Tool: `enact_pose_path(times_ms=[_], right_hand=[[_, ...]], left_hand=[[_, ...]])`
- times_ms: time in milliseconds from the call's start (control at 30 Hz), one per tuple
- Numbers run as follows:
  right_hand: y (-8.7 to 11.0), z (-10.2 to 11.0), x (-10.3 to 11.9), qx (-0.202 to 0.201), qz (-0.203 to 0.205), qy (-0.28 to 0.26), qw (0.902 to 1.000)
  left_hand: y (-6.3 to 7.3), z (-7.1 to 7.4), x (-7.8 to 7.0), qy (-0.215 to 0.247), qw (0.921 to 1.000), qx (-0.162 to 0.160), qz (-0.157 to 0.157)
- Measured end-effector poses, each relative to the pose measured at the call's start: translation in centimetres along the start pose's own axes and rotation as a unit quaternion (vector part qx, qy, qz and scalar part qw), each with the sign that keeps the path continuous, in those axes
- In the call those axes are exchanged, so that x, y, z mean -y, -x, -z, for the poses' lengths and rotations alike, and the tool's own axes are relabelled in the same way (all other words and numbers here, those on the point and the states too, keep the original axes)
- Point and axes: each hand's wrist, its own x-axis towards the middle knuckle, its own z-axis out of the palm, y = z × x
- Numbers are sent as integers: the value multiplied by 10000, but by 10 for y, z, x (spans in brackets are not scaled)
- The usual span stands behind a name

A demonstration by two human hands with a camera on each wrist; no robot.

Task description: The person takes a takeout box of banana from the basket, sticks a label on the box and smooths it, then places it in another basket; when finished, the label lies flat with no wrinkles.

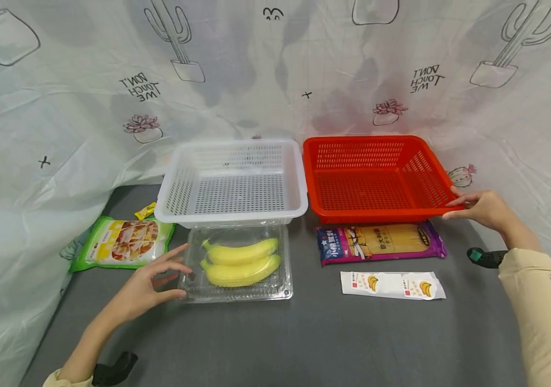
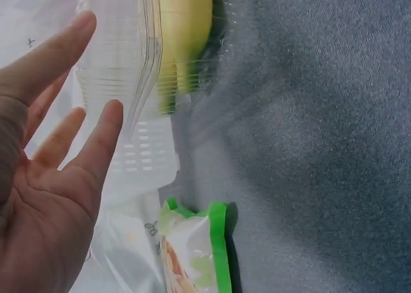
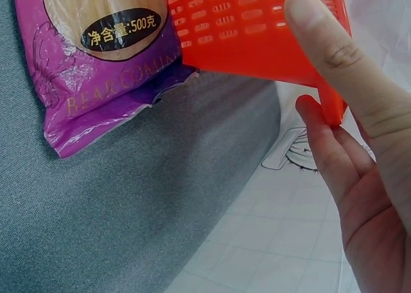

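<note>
A clear plastic clamshell box (image 1: 236, 294) with two bananas (image 1: 243, 260) in it lies in front of the white basket. At its left edge is my left hand (image 1: 147, 287), fingers spread and holding nothing; in the left wrist view the fingertips overlap the lid (image 2: 119, 55). My right hand (image 1: 485, 209) pinches the front right corner of the red basket (image 1: 362, 215). In the right wrist view the thumb lies along the outside of the red basket (image 3: 250, 55) and the fingers are around its rim.
The white basket (image 1: 231, 219) stands beside the red one. In front of the red basket are a purple noodle pack (image 1: 386, 241) and a white strip with banana pictures (image 1: 391, 285). A green-edged food bag (image 1: 127, 242) and a small yellow packet (image 1: 145, 210) lie at the left.
</note>
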Motion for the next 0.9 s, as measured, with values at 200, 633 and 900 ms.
enact_pose_path(times_ms=[200,633,900], right_hand=[[-3,1,3,106,177,151,9997],[6,13,15,532,261,-433,9973],[46,-10,6,-1079,-60,-2199,9695]], left_hand=[[4,-6,-16,123,9987,-460,-196],[-33,-58,-60,1609,9817,-1012,87],[-64,-113,-90,2440,9679,-557,-242]])
